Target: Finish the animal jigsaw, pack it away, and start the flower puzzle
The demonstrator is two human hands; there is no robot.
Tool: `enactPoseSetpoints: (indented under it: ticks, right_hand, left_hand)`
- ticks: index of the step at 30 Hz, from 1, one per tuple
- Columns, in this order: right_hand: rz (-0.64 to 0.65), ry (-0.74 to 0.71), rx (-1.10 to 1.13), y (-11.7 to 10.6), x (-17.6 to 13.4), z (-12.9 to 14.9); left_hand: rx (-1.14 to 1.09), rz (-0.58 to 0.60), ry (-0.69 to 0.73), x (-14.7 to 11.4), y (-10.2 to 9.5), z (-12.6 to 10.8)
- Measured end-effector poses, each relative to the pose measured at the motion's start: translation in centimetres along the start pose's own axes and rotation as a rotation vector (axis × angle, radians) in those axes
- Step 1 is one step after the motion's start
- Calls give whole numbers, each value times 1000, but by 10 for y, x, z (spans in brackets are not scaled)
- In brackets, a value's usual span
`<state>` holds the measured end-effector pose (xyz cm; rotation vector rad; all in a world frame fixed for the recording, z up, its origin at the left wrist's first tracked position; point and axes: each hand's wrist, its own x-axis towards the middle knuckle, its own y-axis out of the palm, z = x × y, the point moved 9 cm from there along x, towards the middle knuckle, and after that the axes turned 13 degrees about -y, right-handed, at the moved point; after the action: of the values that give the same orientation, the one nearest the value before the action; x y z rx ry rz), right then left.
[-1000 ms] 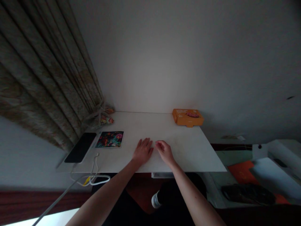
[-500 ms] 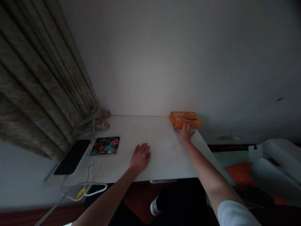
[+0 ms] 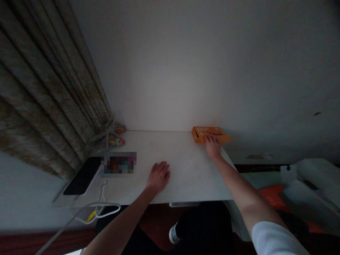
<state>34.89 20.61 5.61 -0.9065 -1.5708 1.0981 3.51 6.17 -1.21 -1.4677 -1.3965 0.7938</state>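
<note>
My left hand lies flat on the white table, fingers stretched out, holding nothing. At the back right corner, my right hand grips the front edge of an orange cardboard box with printing on top. Its fingers lie over the top face; the thumb is hidden. A dark gap shows at the box's left end, and its right end sticks out in a flap near the table's edge.
To the left lie a black-screened tablet or phone, a pixelated colourful card and a white cable hanging over the front edge. Plastic-wrapped packets sit by the curtain. A white machine stands off to the right.
My right hand has shifted slightly right and closed in on the box's front edge. A gap has appeared at the box's left end and its right end now juts out. My left hand stays put.
</note>
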Motion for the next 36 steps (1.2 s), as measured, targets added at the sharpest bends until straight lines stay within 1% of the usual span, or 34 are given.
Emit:
enactPoseSetpoints:
  ticks: [4,7,10,14,17,20,21,23,25,26,28,30,32,33,34,36]
  right_hand:
    - [73,-47,12,-18,1,-9]
    - [32,-101,24,-38,-6,-6]
    - [-43,-213,42,-62,-23,11]
    - [-83,-351,80,-94,-60,44]
    - [-112,-458,122,-119,-88,69]
    - [-150,-560,167,-145,-105,90]
    - [-168,-583,183,-153,-107,95]
    - [-215,-603,214,-168,-108,100]
    - [-285,-556,234,-181,-104,96]
    - [-329,-500,239,-187,-102,90]
    - [-425,-328,242,-193,-99,71]
    - [-501,-129,254,-190,-102,47]
    - [-531,28,289,-177,-108,26]
    - [-526,79,317,-167,-111,17]
    - [-502,108,354,-155,-113,10]
    - [-405,134,443,-126,-114,1]
  left_hand:
    - [-27,-5,5,0,-1,-1]
    - [-59,-17,6,1,-2,-1]
    - [-66,-40,31,0,-4,-1]
    - [-124,-89,119,-5,-14,-8]
    - [-228,-133,245,-13,-27,-29]
    - [-309,-156,377,-19,-38,-63]
    - [-332,-162,398,-17,-41,-74]
    - [-392,-174,382,-8,-45,-90]
    - [-479,-158,319,10,-46,-99]
    - [-530,-134,284,20,-46,-101]
    - [-635,-78,204,42,-44,-101]
    - [-743,-34,91,63,-40,-95]
    - [-840,3,-37,81,-35,-86]
    - [-877,25,-95,89,-31,-81]
    - [-902,44,-147,95,-26,-77]
    - [-901,75,-221,104,-17,-69]
